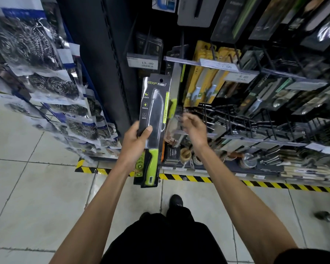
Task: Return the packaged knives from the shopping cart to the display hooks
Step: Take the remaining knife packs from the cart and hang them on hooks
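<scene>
**Carded knife going up to the hooks**

Head view: the left hand (137, 138) is gripping the long black card package holding a green-handled steel knife (152, 121), thumb pressing on the front and fingers wrapping round the left edge at about mid-length; the package is standing nearly upright in the air in front of the dark shelving, its green handle pointing down and its small round hang hole (161, 80) at the top, just below the white price label (145, 62) on a black wire display hook (148, 40); the right hand (192, 130) is reaching in beside the package, blurred, fingers loosely curling, and I cannot tell whether it is touching anything.

Handling, as a judgement: the card is probably light and fairly stiff but flexing over its length, with the weight sitting low in the blade and handle; the plastic front is likely slick; holding it by the edges near the middle, and steadying the top corner by the hole, looks soundest.
</scene>
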